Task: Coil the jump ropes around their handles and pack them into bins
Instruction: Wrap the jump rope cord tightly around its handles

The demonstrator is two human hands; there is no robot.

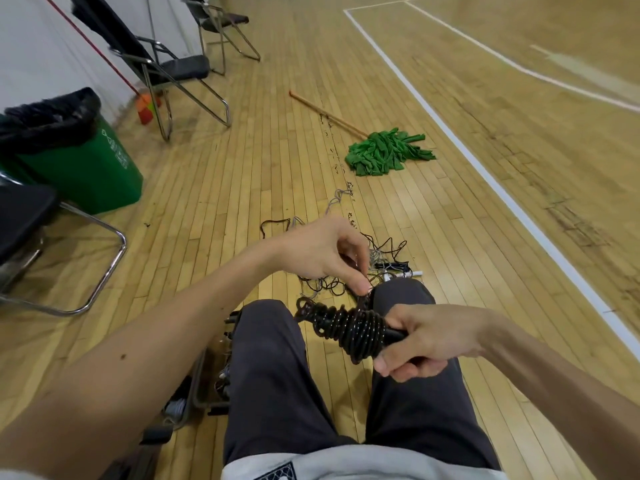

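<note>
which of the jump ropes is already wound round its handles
The black jump rope held in the air: the right hand grips its handle end and the left hand pinches its cord. The other ropes lie in a loose tangle on the floor.

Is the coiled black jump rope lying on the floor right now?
No, the coiled black jump rope is held above the person's lap: the right hand grips its handle and the left hand pinches a strand of it.

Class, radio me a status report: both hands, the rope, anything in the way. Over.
Right hand grips black jump rope by its handle end. Left hand pinches its loose end above the coil. Tangled ropes on floor ahead, clear of hands.
</note>
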